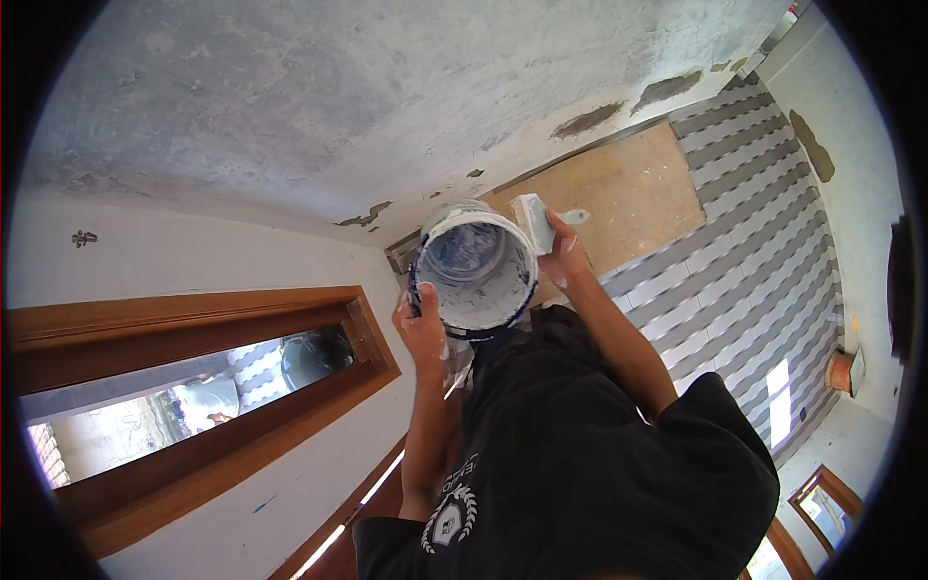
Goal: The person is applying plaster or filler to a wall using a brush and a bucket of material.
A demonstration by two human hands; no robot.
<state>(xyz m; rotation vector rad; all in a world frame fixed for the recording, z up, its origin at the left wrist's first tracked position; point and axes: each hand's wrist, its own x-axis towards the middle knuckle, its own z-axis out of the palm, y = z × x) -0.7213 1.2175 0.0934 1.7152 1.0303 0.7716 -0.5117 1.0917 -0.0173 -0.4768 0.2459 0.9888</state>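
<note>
Overhead spreads the rough grey plastered ceiling (319,87), mottled, with a few brown bare patches along its far edge where the coat has flaked or not yet reached. Beside it runs a grey-and-white striped wall surface (744,271) with a bare tan plywood panel (628,193) set into it. To the left sits a long brown wooden window frame (193,319) in a white wall.

The person in the black printed shirt (580,464) holds up a round white plastic bucket (477,266), its inside smeared with pale grey-white compound. The left hand (423,333) has its grip clamped on the bucket's near rim, fingers wrapped over the edge. The right hand (565,256) has its grip closed on a flat white-coated trowel or float (535,222), held just beside the bucket's far rim, close under the ceiling.

Judging by the surfaces, most of the ceiling is coated; the brown patches and the plywood panel remain uncovered.
</note>
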